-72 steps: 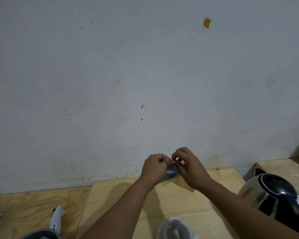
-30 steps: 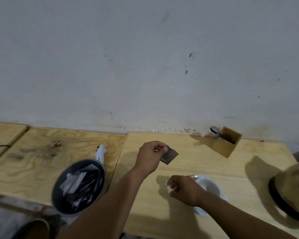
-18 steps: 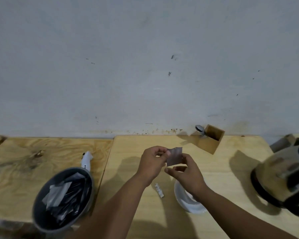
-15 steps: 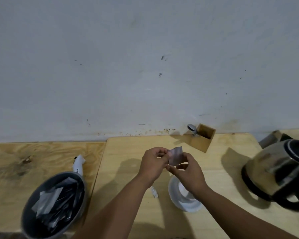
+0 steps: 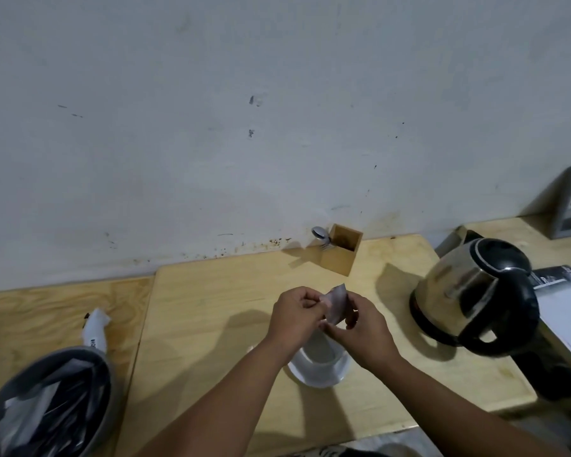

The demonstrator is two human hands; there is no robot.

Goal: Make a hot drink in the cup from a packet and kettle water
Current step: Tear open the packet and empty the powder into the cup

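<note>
Both hands pinch the small packet (image 5: 338, 302) above the white cup (image 5: 322, 362). The left hand (image 5: 295, 316) and right hand (image 5: 363, 331) have fingers clamped on it. The kettle (image 5: 475, 293) stands off right.

Both bare forearms reach forward from the lower edge of the view and converge at the middle. The left hand (image 5: 295, 316) is curled, thumb and fingertips pinched together. The right hand (image 5: 360, 331) sits just beside it, fingers bent inward, pinching too. The two hands touch at their fingertips.
</note>
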